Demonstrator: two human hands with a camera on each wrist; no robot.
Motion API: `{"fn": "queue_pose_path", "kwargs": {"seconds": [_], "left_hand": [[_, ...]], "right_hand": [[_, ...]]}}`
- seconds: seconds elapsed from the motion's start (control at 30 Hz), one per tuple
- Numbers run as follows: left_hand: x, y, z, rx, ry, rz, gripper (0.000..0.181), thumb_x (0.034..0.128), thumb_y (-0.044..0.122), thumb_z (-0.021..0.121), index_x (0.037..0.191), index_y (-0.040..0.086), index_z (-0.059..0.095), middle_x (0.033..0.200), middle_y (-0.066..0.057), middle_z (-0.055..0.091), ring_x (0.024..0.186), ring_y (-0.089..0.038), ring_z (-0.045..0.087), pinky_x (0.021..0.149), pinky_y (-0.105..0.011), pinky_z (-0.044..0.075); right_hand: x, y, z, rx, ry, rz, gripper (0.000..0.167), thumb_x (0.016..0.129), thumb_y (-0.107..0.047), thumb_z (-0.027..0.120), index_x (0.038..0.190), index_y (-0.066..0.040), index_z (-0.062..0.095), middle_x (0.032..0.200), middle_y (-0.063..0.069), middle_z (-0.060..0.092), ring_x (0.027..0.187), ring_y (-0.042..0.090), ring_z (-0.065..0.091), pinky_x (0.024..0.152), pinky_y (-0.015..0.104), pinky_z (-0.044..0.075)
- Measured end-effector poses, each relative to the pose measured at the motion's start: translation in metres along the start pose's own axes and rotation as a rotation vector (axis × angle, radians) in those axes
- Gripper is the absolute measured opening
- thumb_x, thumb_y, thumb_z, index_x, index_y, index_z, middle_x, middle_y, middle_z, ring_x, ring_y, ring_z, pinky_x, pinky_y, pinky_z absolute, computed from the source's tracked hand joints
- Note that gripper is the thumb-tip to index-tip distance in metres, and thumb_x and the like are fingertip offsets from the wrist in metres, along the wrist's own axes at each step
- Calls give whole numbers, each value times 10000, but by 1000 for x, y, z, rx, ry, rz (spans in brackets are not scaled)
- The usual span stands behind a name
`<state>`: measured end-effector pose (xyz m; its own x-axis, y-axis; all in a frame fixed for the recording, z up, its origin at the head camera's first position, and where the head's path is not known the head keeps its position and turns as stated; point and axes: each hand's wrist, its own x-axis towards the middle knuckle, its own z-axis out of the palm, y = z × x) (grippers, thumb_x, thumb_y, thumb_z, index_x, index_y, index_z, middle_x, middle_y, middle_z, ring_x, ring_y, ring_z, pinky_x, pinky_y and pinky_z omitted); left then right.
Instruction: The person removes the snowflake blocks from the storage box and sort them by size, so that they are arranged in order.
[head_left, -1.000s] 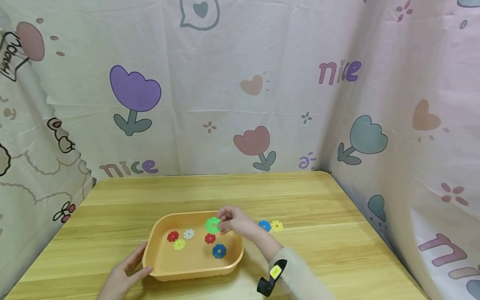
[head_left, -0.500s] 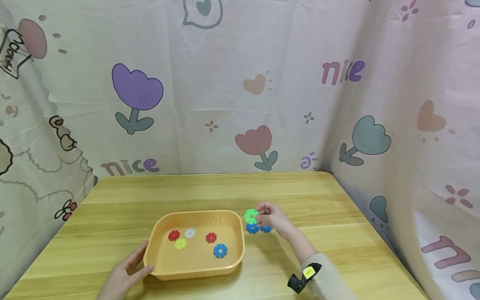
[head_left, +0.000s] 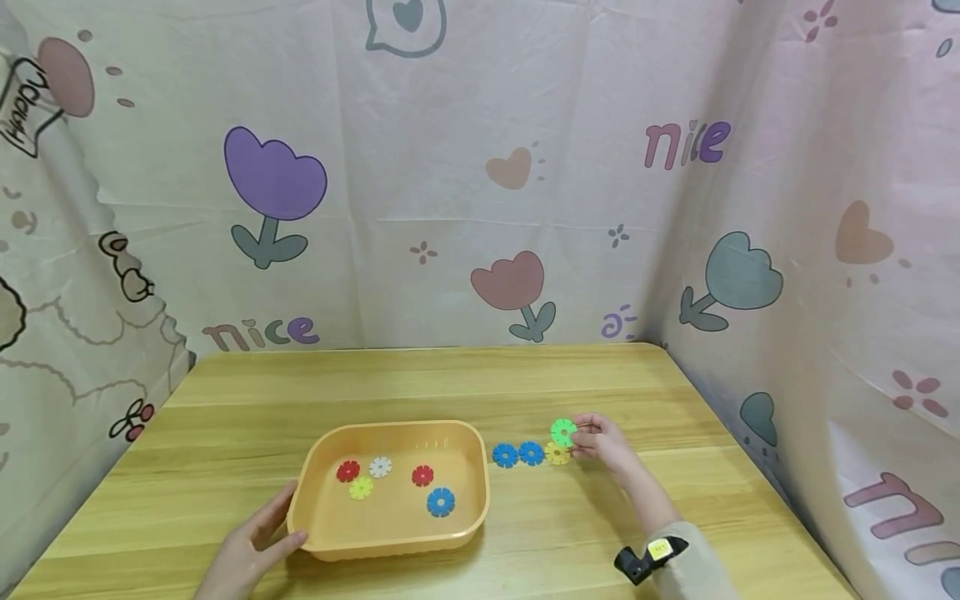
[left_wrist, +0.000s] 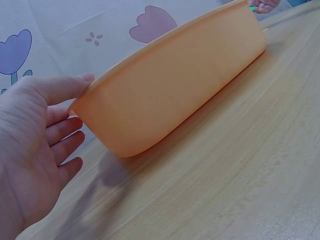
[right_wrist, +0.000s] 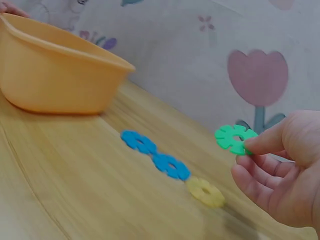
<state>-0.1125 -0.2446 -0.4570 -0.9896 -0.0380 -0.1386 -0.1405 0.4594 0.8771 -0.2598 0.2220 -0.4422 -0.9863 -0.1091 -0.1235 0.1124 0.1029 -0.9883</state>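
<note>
My right hand (head_left: 609, 446) pinches a green notched snowflake disc (right_wrist: 230, 139) by its edge, between thumb and fingers. It holds the disc above the table, just over a yellow snowflake disc (right_wrist: 206, 192). Left of that lie two blue snowflake discs, a nearer-middle one (head_left: 531, 452) and one (head_left: 505, 455) close to the bin. My left hand (head_left: 246, 540) grips the left end of a yellow-orange plastic bin (left_wrist: 170, 90), its thumb on the rim. Inside the bin lie two red discs (head_left: 348, 472), a white disc (head_left: 380, 467), a yellow-green disc (head_left: 361, 488) and a blue disc (head_left: 441, 502).
The wooden table (head_left: 420, 383) carries the bin left of its middle. A patterned curtain (head_left: 420, 167) hangs behind the table and along both sides. A black wrist strap with a camera (head_left: 648, 560) sits on my right sleeve.
My right hand has lifted the green disc out of the bin and carried it rightward past the blue discs to above the yellow one. My left hand stays on the bin.
</note>
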Motion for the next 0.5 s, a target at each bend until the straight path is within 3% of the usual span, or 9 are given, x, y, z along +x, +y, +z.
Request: {"fn": "queue_pose_path", "kwargs": {"seconds": [0.27,0.5], "left_hand": [[0,-1,0,-14,0,-1,753,894,258,630,1464,1,210,1450,-246,240,1280,-436,295,980,-536,345],[0,-1,1,-22,7,0,748,890,250,635,1462,4,221,1448,-244,248,1277,-431,301,974,-518,363]], "right_hand": [[2,13,-24,-42,75,45,312,896,25,538,1171,137,442,931,106,540,751,154,567,683,259,528],[8,23,-34,-88,121,79,288,854,42,583,1105,145,488,820,68,555,690,144,553,611,264,515]]}}
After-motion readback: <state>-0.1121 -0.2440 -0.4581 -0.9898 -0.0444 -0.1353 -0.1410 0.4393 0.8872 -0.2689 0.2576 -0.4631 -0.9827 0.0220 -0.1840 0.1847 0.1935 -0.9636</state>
